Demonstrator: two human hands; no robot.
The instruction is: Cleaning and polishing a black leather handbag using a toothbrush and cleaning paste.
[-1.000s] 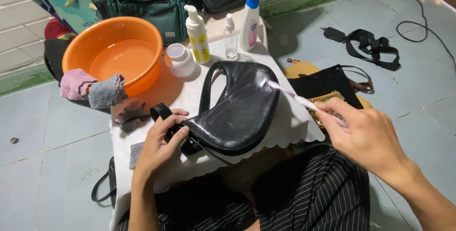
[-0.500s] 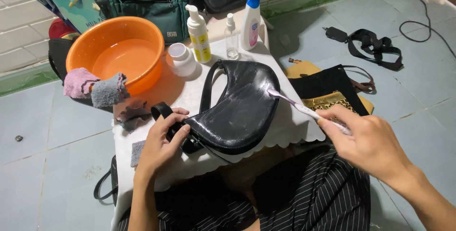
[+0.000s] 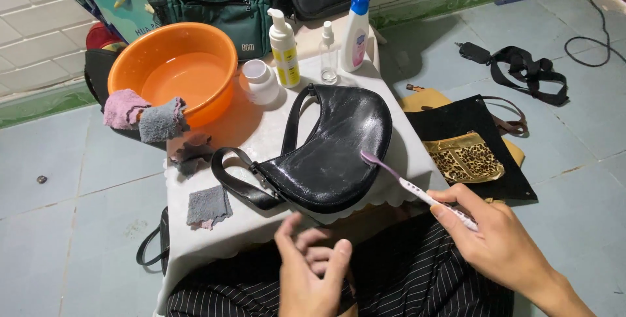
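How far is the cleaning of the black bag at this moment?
Looks done: the black crescent-shaped leather bag shines wet across most of its face. In hand: the right hand holds a pink-and-white toothbrush, its bristles at the bag's lower right edge; the left hand is empty, off the bag. Left, probably: wiping; the grey cloth square lies unused beside the strap.

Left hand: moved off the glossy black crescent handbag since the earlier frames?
Yes. The left hand has come off the glossy black crescent handbag, back toward the person's lap, open.
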